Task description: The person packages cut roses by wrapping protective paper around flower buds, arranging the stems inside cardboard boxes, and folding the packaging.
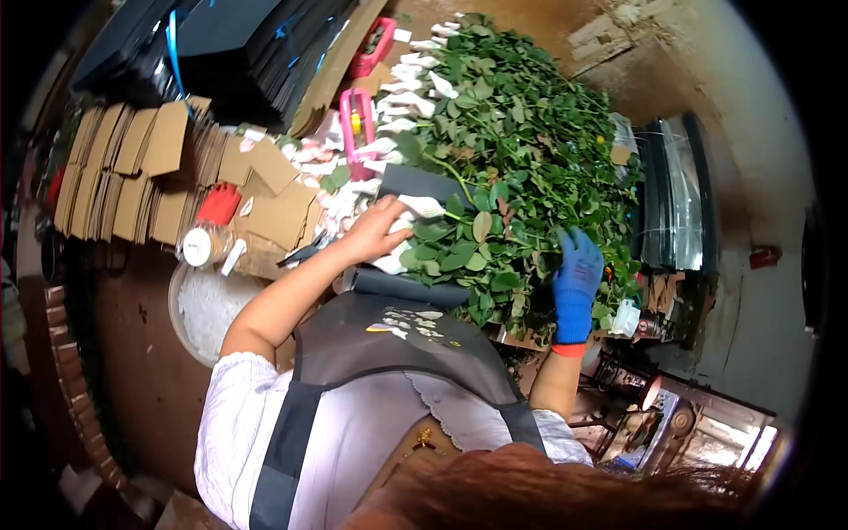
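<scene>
My bare left hand [375, 231] is at the left side of a large heap of leafy green stems [521, 159]. Its fingers and thumb are apart, beside a flower head in a white sleeve [420, 207] that its fingertips seem to touch. My right hand [579, 265], in a blue glove, lies over the leaves at the heap's right edge with fingers stretched out. More white-sleeved flower heads [410, 104] line the heap's left side. Under the nearest ones a dark sheet [424, 183] shows.
Stacked cardboard pieces [132, 168] and black sheets [221, 62] stand at the left. Pink-framed holders [358, 132], a red object [219, 205] and a clear jar [201, 246] are near the heap. A white tub [208, 305] sits below. Dark sheets in plastic [676, 194] stand at the right.
</scene>
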`<move>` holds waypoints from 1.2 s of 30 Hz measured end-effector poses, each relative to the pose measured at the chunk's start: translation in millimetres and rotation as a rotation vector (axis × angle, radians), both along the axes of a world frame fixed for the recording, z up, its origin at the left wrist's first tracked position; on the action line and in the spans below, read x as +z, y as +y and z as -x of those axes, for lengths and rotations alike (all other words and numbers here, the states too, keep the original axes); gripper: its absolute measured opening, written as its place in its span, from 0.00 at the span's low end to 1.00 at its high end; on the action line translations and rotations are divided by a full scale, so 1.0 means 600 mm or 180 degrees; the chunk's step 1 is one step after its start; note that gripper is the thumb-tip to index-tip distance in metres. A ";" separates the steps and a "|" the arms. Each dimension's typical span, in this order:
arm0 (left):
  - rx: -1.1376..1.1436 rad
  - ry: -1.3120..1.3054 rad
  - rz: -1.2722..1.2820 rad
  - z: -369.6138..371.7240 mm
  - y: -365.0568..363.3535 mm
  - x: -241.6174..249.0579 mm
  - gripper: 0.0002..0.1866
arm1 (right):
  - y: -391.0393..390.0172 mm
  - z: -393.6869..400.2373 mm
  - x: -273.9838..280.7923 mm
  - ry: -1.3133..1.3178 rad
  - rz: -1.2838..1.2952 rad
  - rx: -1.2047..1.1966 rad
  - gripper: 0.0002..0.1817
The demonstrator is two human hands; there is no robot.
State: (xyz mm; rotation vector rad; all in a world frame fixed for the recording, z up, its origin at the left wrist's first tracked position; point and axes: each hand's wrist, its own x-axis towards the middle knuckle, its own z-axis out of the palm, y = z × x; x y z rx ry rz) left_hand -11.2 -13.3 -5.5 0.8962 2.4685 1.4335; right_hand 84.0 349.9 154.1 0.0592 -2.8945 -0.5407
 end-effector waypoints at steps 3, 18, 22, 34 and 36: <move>0.0026 -0.0046 0.0009 0.000 0.001 -0.004 0.24 | -0.111 0.029 0.010 -0.0089 0.2471 0.0897 0.25; 0.0423 -0.0317 -0.0218 -0.004 0.010 -0.009 0.22 | -0.228 0.136 -0.159 -0.1187 0.1783 0.0653 0.18; 0.1055 -0.0577 -0.0082 -0.002 0.026 0.022 0.18 | -0.225 0.125 -0.156 -0.1272 0.1717 0.0616 0.22; 0.2124 -0.1085 -0.1506 -0.033 -0.028 0.017 0.10 | -0.241 0.132 -0.189 -0.1397 0.1277 -0.0008 0.16; 0.2214 -0.0792 -0.1860 -0.025 -0.068 0.011 0.08 | -0.232 0.132 -0.193 -0.1457 0.1325 0.0064 0.17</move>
